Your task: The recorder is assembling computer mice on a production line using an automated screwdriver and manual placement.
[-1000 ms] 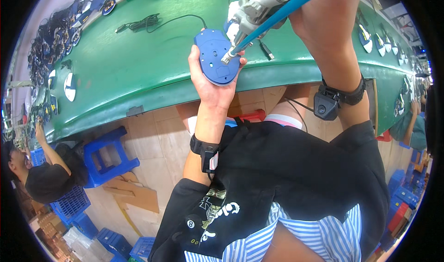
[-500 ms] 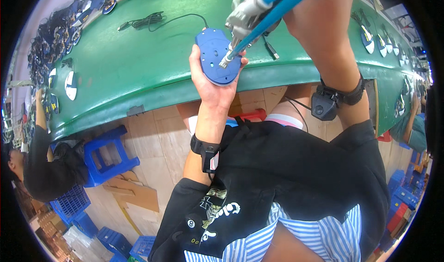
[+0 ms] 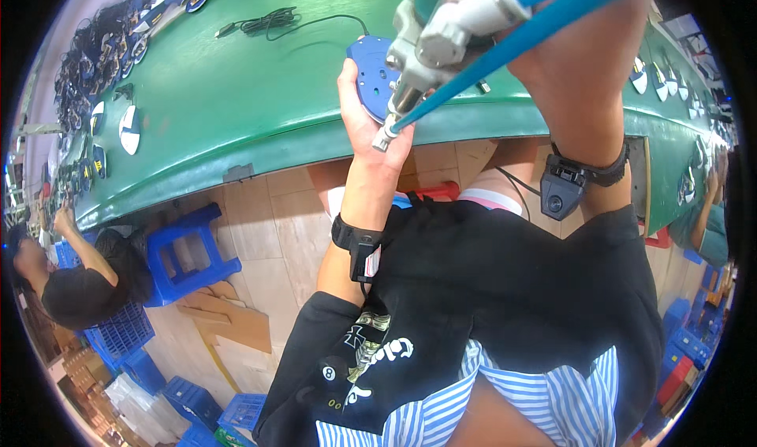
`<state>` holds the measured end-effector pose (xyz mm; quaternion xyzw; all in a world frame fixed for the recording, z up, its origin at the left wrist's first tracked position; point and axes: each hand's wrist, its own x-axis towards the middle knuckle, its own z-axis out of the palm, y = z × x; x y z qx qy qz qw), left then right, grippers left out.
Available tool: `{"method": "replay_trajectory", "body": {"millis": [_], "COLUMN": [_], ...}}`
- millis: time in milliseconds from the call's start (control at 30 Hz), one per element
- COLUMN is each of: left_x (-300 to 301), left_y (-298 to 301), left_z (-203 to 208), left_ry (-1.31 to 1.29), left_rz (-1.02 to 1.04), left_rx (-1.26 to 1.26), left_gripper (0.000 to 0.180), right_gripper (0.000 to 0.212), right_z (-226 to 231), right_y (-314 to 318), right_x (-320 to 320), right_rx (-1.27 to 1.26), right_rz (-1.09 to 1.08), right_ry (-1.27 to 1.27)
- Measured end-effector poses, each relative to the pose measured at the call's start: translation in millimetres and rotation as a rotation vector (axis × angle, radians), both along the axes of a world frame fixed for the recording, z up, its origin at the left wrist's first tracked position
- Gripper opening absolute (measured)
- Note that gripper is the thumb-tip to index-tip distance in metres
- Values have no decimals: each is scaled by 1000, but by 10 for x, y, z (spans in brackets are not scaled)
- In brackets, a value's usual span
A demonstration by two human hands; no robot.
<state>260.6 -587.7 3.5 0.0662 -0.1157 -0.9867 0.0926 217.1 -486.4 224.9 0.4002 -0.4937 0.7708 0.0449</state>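
My left hand (image 3: 365, 131) holds a computer mouse (image 3: 369, 68) above the edge of the green table, its blue underside facing up. A black cable runs from the mouse's far end to a coiled bundle on the table. My right hand (image 3: 552, 41) comes in from the right, gripping a silver metal gun-like tool (image 3: 441, 44) with blue hoses (image 3: 552, 29); its fingers are mostly hidden at the upper edge. The tool's pale tip (image 3: 384, 138) hangs over the near end of the mouse, at my left palm. Whether it touches cannot be made out.
The green table (image 3: 236, 92) spans the view. Mice with coiled cables (image 3: 130, 130) lie at left, and others (image 3: 661, 80) at right. A blue stool (image 3: 189, 254), crates (image 3: 192, 409) and cardboard (image 3: 233, 321) stand or lie below. Another person (image 3: 79, 289) sits at left.
The tool has come lower and closer, its tip shifting from the middle of the mouse's underside to its near end. My left hand and the mouse have moved slightly right.
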Motion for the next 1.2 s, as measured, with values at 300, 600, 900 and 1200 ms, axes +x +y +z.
{"method": "replay_trajectory", "body": {"millis": [300, 600, 900, 1200], "left_x": [-49, 44, 14, -20], "left_y": [-4, 38, 44, -82], "left_z": [57, 195, 148, 227], "left_ry": [-48, 23, -11, -13], "left_rz": [40, -47, -8, -23], "left_rx": [22, -13, -16, -82], "left_gripper": [66, 42, 42, 39], "right_gripper": [17, 16, 15, 15], "right_z": [-23, -54, -119, 99], "right_y": [12, 18, 3, 49], "right_x": [39, 47, 69, -34], "right_rx": [4, 23, 180, 198], "right_rz": [0, 9, 48, 86], "right_ry": [7, 6, 65, 67]}}
